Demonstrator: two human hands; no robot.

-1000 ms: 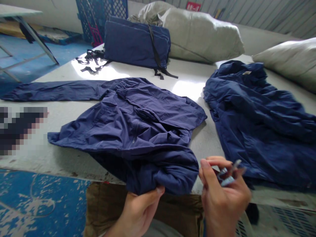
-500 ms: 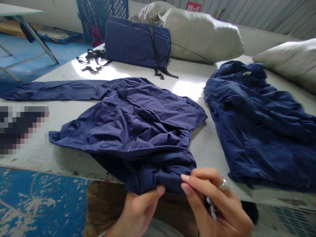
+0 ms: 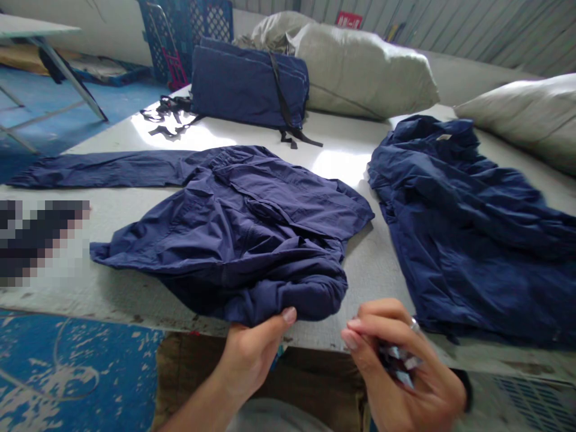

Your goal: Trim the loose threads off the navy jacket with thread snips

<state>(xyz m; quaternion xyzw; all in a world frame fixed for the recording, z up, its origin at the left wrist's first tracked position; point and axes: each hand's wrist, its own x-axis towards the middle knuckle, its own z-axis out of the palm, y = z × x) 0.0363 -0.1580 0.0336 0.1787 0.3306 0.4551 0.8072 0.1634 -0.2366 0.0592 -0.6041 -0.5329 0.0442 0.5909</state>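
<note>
- Head view, from where I stand: the person's two bare hands work at the near edge of a pale grey work table (image 3: 373, 288), and they are now apart, with a wider gap between them than half a second ago.
- Left hand (image 3: 254, 357): closed on the bunched lower fold of a navy jacket (image 3: 234, 240), with the thumb (image 3: 288, 316) lying on top of the cloth.
- Right hand (image 3: 400, 366): it has let go of the jacket and sits just off the table edge, clear of the cloth. Its fingers (image 3: 360, 324) curl closed around a small shiny item (image 3: 398, 363), too blurred to name. A ring (image 3: 414, 324) shows on one finger.
- Navy jacket: it lies crumpled on the table, one sleeve (image 3: 99, 169) stretched out to the left. Its bunched fold now sits further onto the table, overhanging the edge less than before.
- Beside it, to the right, lies a second navy jacket (image 3: 472, 240), not touched by either hand.
- Further back sits a rolled navy bundle (image 3: 247, 81) tied with black straps (image 3: 285, 102), with pale sacks (image 3: 364, 69) behind it and to the right.
- Left of the jacket, a pixelated patch (image 3: 36, 240) hides part of the table.
</note>
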